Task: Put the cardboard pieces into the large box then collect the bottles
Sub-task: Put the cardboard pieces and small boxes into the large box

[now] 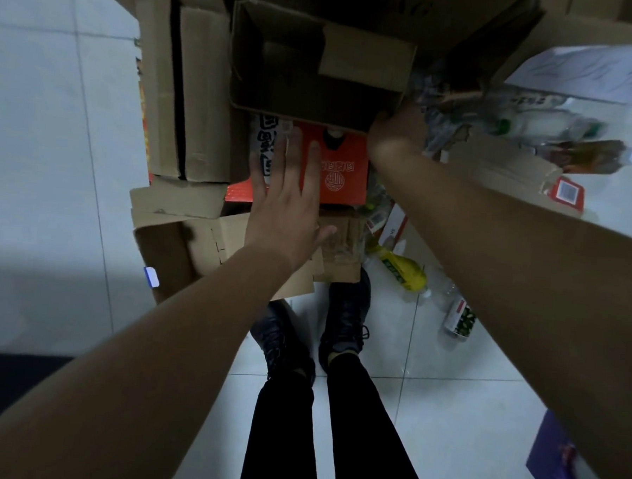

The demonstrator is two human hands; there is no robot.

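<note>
An open brown cardboard box sits tilted on top of a pile of cardboard ahead of me. My right hand grips its near right corner. My left hand hovers open, fingers spread, over a red printed carton just below that box. Flattened cardboard pieces lie to the left and more cardboard lies under my left wrist. A yellow-labelled bottle and a clear bottle lie on the floor at right. More bottles are blurred at upper right.
White tiled floor spreads to the left and behind me. My shoes stand right against the pile. A flat cardboard piece with a red label lies at right. A purple package sits at lower right. White paper lies far right.
</note>
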